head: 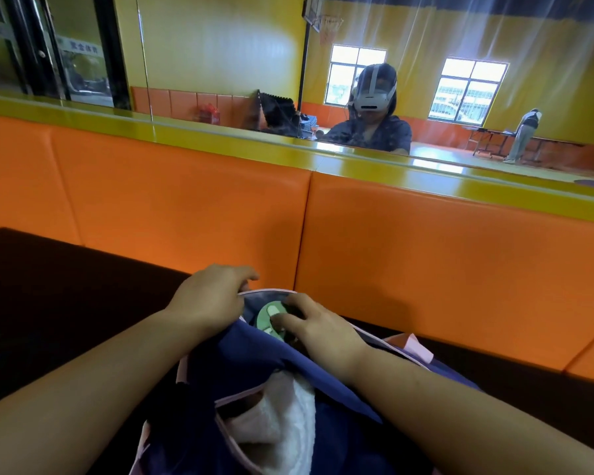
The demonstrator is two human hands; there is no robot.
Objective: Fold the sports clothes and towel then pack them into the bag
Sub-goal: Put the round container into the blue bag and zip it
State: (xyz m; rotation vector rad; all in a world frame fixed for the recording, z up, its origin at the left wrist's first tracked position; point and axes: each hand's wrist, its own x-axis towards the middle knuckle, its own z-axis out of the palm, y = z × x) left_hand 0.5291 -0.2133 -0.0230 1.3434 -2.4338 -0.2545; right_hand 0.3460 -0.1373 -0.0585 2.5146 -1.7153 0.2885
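A navy blue bag (254,358) with pale pink trim lies on the dark table in front of me, its opening facing me. A white towel (282,419) shows inside the opening. My left hand (210,296) grips the bag's far rim, fingers curled over the edge. My right hand (316,323) rests on the bag's top, its fingertips touching a round green patch (266,317). No other clothes are visible.
The dark table (66,303) stretches to the left. An orange padded wall (426,269) rises just behind the bag, topped by a yellow ledge (220,138) and a mirror that reflects me and a gym hall.
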